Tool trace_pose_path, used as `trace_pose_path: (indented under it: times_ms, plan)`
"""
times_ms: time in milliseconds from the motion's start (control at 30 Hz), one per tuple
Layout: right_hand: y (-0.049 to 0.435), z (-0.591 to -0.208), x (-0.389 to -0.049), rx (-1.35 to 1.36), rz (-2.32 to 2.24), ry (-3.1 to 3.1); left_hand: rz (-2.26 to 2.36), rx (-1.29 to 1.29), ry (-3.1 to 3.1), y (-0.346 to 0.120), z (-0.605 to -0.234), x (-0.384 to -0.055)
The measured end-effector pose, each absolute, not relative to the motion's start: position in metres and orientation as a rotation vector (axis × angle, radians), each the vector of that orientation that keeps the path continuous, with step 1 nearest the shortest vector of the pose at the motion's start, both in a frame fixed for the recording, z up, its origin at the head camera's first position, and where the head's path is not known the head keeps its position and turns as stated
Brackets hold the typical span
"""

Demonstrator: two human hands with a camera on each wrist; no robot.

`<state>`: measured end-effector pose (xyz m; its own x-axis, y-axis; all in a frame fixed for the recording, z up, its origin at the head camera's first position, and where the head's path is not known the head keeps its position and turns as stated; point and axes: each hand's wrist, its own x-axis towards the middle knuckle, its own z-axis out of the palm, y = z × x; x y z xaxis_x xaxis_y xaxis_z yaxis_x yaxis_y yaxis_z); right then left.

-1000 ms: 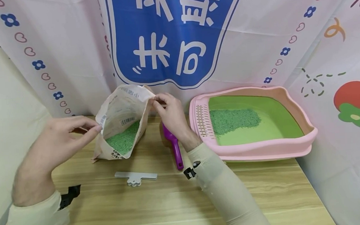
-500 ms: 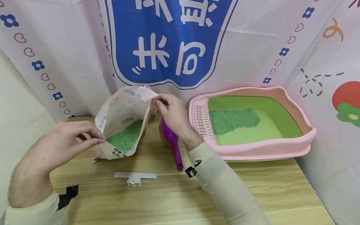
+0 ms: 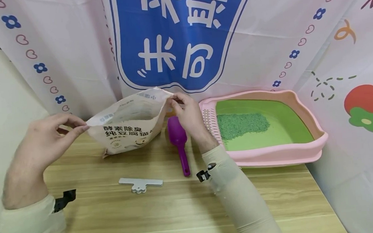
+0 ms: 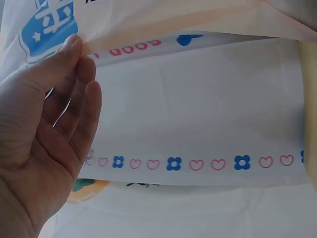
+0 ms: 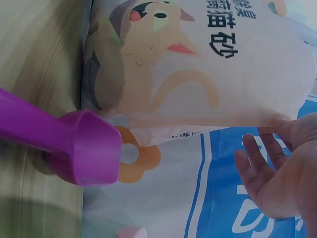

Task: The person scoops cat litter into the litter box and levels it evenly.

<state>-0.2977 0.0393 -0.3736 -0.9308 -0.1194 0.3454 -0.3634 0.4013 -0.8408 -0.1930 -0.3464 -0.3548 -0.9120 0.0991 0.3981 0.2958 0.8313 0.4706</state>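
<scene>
A cat litter bag (image 3: 126, 132) with dark printed characters and a cat picture stands at the back left of the table. Its mouth is stretched wide sideways, and the front panel hides what lies inside. My left hand (image 3: 54, 135) pinches the left corner of the mouth between thumb and fingertips, also seen from the left hand (image 4: 54, 119) in its wrist view. At the opposite corner my right hand (image 3: 189, 114) pinches the rim; in the right wrist view the bag (image 5: 163, 74) shows its printed cat. Just below that hand lies a purple scoop (image 3: 178, 135).
A pink litter box (image 3: 272, 155) with a green inside stands at the right, holding a patch of green litter (image 3: 243, 125). A white clip (image 3: 140, 183) lies on the wooden table (image 3: 141, 219) in front of the bag. A printed curtain (image 3: 182, 42) hangs behind.
The hands have moved apart, drawing the bag's mouth wide and narrow. Its front panel has come up, covering the green litter that showed inside. More of the scoop is uncovered.
</scene>
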Motion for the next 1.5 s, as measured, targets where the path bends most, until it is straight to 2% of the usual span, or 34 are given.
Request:
trace_pose_path:
  times_ms: [267, 567, 933, 1133, 1333, 1500]
  plan:
    - [0.04, -0.373, -0.298, 0.464, 1.464, -2.458, -0.836, 0.003, -2.652, -0.354, -0.366, -0.203]
    - [0.039, -0.369, -0.29, 0.477, 1.233, -2.536, -0.872, 0.034, -2.533, -0.363, -0.376, -0.212]
    - [0.044, -0.361, -0.29, 0.469, 1.569, -2.523, -0.96, 0.059, -2.612, -0.372, -0.376, -0.218]
    - [0.047, -0.359, -0.293, 0.47, 1.588, -2.581, -1.087, 0.065, -2.635, -0.373, -0.375, -0.222]
    - [0.048, -0.356, -0.292, 0.455, 1.295, -2.651, -1.076, 0.157, -2.713, -0.374, -0.375, -0.226]
    - [0.048, -0.355, -0.287, 0.695, 0.789, -2.548, -1.016, 0.182, -2.767, -0.377, -0.376, -0.229]
